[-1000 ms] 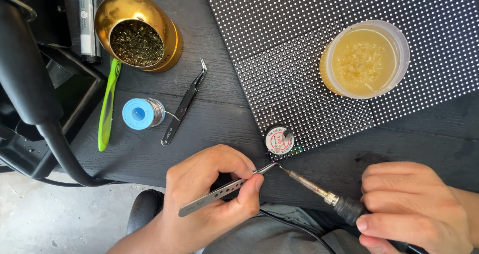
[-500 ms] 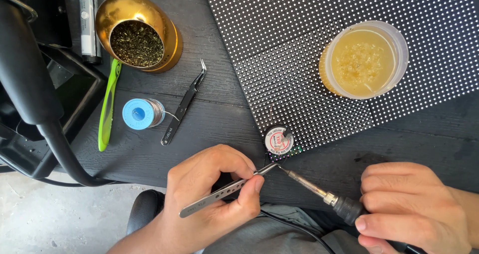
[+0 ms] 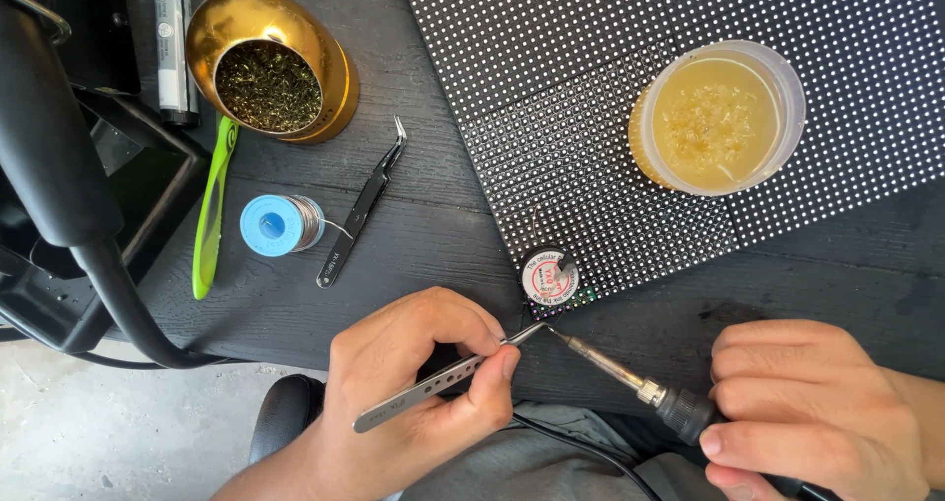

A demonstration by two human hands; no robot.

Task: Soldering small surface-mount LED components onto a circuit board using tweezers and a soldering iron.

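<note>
Pinched between thumb and fingers, silver tweezers (image 3: 443, 381) sit in the left hand (image 3: 413, 383), while the right hand (image 3: 817, 412) is closed around the soldering iron (image 3: 630, 378) handle.

Both tips meet at the near edge of the dotted LED panel (image 3: 689, 117), just below a small round tin (image 3: 549, 276); whether the tweezers hold anything there is too small to tell. Left wrist is bent inward, right hand low at the table (image 3: 413, 225) edge. Beyond lie black tweezers (image 3: 362, 206), a blue solder spool (image 3: 279, 224), a gold tip cleaner (image 3: 276, 68), a green tool (image 3: 212, 211) and a cup of yellowish flux (image 3: 717, 117) on the panel.
</note>
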